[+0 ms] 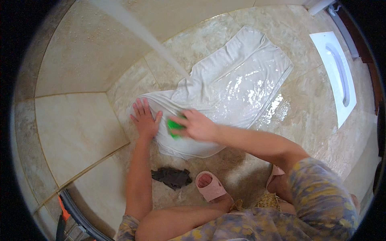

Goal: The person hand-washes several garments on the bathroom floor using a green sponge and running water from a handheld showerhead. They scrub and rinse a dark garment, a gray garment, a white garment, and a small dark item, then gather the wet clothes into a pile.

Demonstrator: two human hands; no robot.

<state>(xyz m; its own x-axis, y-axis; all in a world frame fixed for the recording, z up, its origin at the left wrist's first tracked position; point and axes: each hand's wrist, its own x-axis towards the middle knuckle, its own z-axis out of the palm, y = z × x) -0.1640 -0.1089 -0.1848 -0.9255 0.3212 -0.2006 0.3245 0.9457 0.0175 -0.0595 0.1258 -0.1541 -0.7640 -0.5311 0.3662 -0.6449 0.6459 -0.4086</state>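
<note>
A soaked white cloth (235, 87), perhaps a garment, lies spread and wrinkled on the wet tiled floor. My left hand (146, 119) presses flat on its left end with the fingers spread. Just to the right, my right hand (196, 125) grips a green scrubbing brush or sponge (175, 126) against the cloth; motion blurs it, so its exact kind cannot be told. From the upper left a stream of water (150, 40) falls onto the cloth's upper edge.
Tiled walls (78, 117) rise at the left. A dark crumpled cloth (172, 177) lies near my slippered foot (211, 186). A white panel with an oblong recess (337, 78) is at the right, and a grey curved frame (81, 220) at the lower left.
</note>
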